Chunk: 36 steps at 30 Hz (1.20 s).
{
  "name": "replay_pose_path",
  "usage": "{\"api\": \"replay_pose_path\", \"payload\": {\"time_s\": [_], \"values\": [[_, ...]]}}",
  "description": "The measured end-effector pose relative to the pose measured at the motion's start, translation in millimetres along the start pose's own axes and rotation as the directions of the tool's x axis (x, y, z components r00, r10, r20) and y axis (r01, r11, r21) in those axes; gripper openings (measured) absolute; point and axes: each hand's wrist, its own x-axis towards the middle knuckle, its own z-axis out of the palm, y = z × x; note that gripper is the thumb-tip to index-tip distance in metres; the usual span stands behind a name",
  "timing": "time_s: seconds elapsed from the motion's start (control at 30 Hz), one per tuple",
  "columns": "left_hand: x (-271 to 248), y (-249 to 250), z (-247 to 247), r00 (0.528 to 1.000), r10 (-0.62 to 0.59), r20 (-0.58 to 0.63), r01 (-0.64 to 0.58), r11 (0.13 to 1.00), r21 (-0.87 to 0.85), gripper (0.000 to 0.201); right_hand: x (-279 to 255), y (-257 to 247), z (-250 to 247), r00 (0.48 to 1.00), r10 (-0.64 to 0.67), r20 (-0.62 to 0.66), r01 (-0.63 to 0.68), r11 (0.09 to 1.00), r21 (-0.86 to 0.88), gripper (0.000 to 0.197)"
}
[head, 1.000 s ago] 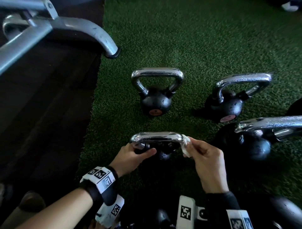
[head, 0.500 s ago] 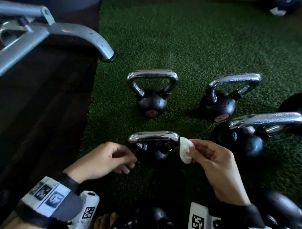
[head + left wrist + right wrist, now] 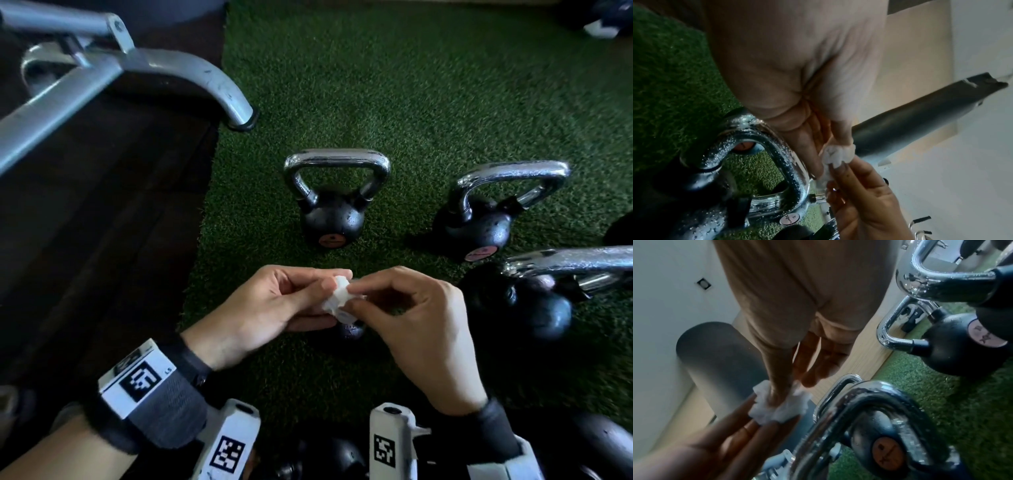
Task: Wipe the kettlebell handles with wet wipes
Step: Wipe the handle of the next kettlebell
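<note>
Both hands point(image 3: 342, 308) on crumpled wipe point(image 3: 337, 297)

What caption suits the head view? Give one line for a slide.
Both hands, left hand and right hand, pinch a crumpled wet wipe above kettlebells on green turf.

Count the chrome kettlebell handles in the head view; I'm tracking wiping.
3: centre handle, right handle, right-edge handle. The left hand and right hand may hide another.

Open turf point(image 3: 394, 85) lies beyond two kettlebells point(image 3: 334, 205), a bench leg point(image 3: 219, 92) blocking the left.
</note>
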Motion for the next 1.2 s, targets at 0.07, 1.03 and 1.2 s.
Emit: {"api": "replay_pose_path", "payload": {"time_s": [0.07, 1.03, 1.2], "values": [[0.3, 1.1, -0.2, 0.999, 0.042, -0.032, -0.041, 0.999, 0.029, 0.033, -0.3, 3.2, -0.5, 0.999, -0.038, 0.012, 0.038, 0.999, -0.027, 0.025], [-11.1, -55.9, -41.9, 0.673, 0.739, -0.019, -0.42, 0.403, 0.813, 0.035, -16.9, 127.5, 33.6, 0.902, 0.43, 0.043, -0.432, 0.899, 0.074, 0.023], [-10.1, -81.0, -50.7, 0.71, 0.688, -0.153, -0.408, 0.578, 0.707, 0.036, -17.6, 125.3, 33.3, 0.899, 0.436, 0.044, -0.438, 0.894, 0.096, 0.021]]}}
